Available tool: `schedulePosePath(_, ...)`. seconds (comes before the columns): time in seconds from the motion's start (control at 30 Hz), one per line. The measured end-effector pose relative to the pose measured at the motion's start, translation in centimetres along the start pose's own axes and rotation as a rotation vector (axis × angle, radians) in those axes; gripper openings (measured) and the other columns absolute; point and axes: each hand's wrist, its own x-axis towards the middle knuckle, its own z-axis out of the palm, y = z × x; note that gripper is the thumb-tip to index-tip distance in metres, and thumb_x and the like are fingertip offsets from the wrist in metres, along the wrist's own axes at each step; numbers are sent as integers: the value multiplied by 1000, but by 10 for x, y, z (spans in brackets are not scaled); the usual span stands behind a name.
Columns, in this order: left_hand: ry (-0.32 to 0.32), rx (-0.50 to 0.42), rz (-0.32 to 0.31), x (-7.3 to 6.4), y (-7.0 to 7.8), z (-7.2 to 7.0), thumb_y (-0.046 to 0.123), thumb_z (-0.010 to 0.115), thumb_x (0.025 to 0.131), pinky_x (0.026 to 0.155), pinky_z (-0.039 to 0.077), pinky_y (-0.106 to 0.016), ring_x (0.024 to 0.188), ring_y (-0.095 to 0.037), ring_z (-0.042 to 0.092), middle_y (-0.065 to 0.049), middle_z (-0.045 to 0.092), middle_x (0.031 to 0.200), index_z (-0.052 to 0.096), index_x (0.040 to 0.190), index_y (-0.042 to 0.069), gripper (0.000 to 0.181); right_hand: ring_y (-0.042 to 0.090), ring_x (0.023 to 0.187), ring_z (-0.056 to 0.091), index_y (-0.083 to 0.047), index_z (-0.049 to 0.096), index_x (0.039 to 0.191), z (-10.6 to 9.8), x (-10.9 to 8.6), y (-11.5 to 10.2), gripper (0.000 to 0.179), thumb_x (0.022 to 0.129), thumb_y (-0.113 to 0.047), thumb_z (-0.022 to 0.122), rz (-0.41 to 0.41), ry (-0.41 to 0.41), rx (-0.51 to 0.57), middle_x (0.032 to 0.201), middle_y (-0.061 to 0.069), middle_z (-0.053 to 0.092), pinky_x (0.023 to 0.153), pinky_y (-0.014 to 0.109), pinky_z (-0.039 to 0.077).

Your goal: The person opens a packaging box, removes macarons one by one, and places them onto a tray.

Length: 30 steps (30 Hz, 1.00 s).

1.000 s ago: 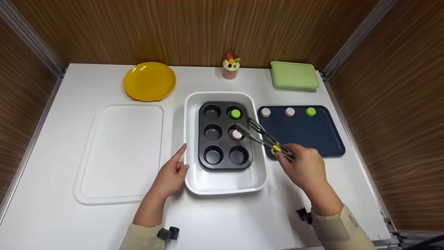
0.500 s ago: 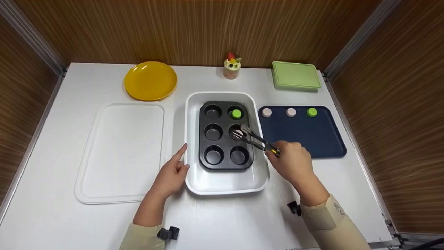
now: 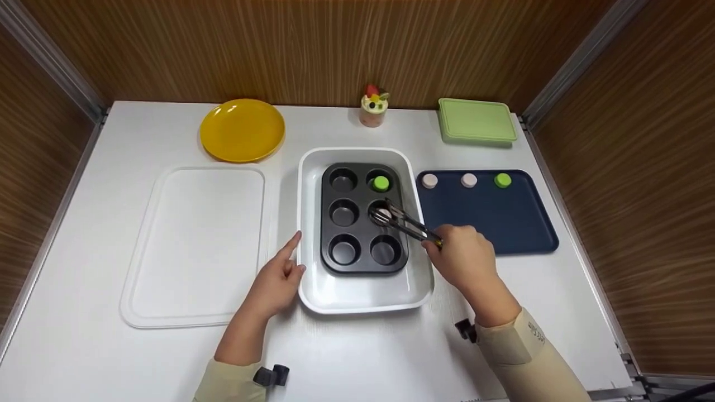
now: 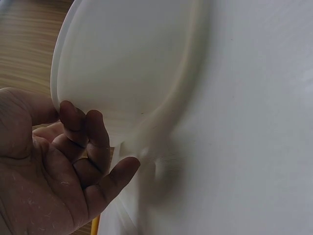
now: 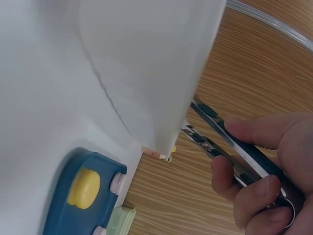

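My right hand grips metal tongs; the right wrist view shows their dark handles between thumb and fingers. Their tips stand around a pale pink round piece in the right middle cup of the black muffin pan. A green round piece lies in the cup behind it. The pan sits inside a white rectangular basin. With its forefinger straight, my left hand touches the basin's left rim; in the left wrist view its other fingers are loosely bent near the outer wall.
A navy tray at right bears two pink pieces, a green one, and a yellow one largely hidden by my right hand. A white lid lies left. Behind stand an orange plate, dessert cup and green box.
My right hand has moved left and slightly down. The tongs' tips, earlier spread wider above the pan's right side, have come down and closer together around the pink piece. My left hand stays put.
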Motion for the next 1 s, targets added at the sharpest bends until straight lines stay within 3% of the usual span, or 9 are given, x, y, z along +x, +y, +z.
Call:
schedulePosePath(0.33,-9,-33,9,-1,1,0,4,61,103,56,36,-28,57,-13,38,5,40,64,40,165,16,66,38,65,67,-9,68,76,1,5,-7,28,94,-27,79,10,-39,-40,71,11,66,54,58,50)
schedulePosePath(1.0,0,-32,2,0,1,-1,4,62,104,57,37,-29,58,-13,38,5,39,65,41,165,16,66,45,70,70,-8,77,91,4,-6,-3,18,93,-25,82,-20,73,9,78,16,73,56,62,51)
